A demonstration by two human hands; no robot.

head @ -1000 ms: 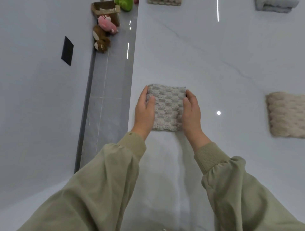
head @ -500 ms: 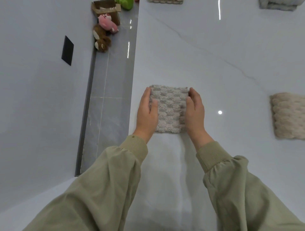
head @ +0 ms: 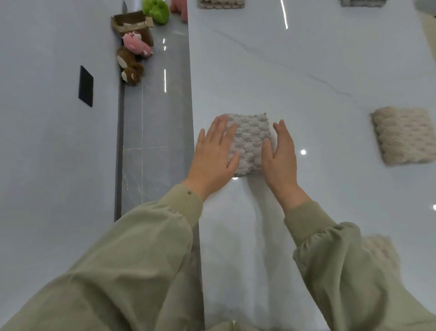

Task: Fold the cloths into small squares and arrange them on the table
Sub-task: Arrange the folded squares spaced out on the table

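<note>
A grey, bumpy cloth folded into a small square lies flat near the left edge of the white table. My left hand has its fingers straight and spread over the cloth's left side. My right hand stands with straight fingers along the cloth's right edge. Whether either hand touches the cloth cannot be told. A cream folded cloth lies to the right. Another grey folded cloth sits at the far edge, partly cut off.
A further folded cloth shows at the top right, and a cream one peeks out behind my right sleeve. On the grey floor to the left lie a cardboard box and pink, brown and green plush toys.
Both hands have opened out from the sides of the grey cloth and their fingers have spread. The cloth stays in place; the camera has tipped slightly.
</note>
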